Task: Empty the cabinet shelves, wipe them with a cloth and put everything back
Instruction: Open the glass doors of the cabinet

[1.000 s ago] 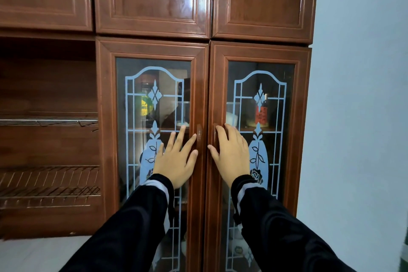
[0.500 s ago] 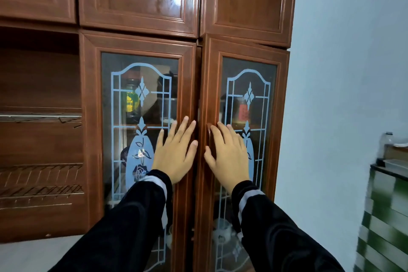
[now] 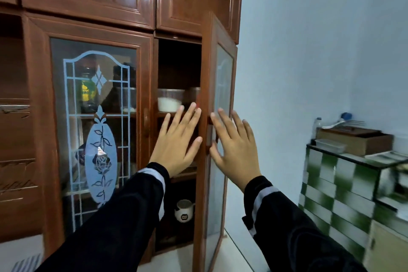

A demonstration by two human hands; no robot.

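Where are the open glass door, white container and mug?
open glass door [image 3: 204,68], head view, wooden frame edge.
white container [image 3: 167,105], head view, its white lower part.
mug [image 3: 183,212], head view, its white body.

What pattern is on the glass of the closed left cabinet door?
The glass bears pale frosted lines and an oval with a rose; head view.

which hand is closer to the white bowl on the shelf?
Left. The left hand is spread before the opening, fingertips just below-right of the white bowl. The right hand is farther right, at the edge of the open door.
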